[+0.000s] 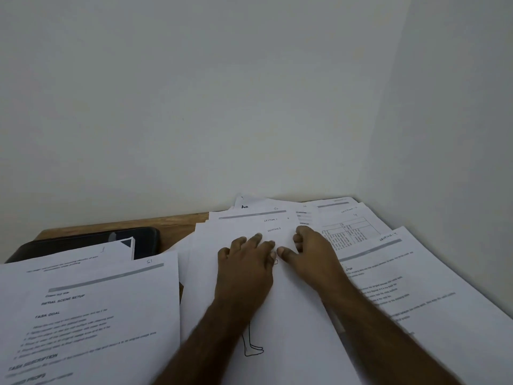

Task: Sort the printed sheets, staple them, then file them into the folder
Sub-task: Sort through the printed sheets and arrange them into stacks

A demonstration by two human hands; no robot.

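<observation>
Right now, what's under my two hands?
Both the left hand and right hand rest on a white sheet with a line drawing. More printed sheets fan out beneath it; their lower text is covered.

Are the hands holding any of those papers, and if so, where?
Nothing is lifted. The left hand lies flat on the middle sheet, pressing near its top. The right hand rests beside it with fingers curled; any pinch cannot be told.

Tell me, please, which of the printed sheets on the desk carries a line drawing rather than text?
The middle sheet under both hands: drawn feet show beside the left forearm. The left sheet and the right sheet hold text.
</observation>
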